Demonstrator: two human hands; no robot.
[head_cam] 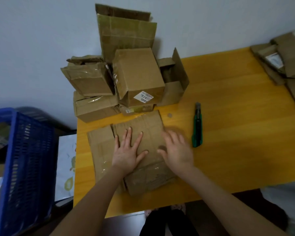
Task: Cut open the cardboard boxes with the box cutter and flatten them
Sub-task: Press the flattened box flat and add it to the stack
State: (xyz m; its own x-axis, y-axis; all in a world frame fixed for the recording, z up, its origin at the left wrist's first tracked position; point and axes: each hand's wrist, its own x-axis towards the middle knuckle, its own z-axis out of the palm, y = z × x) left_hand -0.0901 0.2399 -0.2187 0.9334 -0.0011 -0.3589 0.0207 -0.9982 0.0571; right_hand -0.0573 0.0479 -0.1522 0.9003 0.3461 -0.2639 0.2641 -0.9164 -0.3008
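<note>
1. Both hands are nearest: the left hand [126, 150] presses on the flattened box [143, 126], fingers spread wide and flat. The right hand [177, 150], blurred, lies on the box's right edge with fingers straight.
2. The yellow bench [237, 116] carries everything.
3. Cardboard boxes [138, 74] are stacked at its far left, against the wall [41, 40].
4. The flattened box lies at the near left.
5. The box cutter [197, 126] lies just right of it, untouched.
</note>
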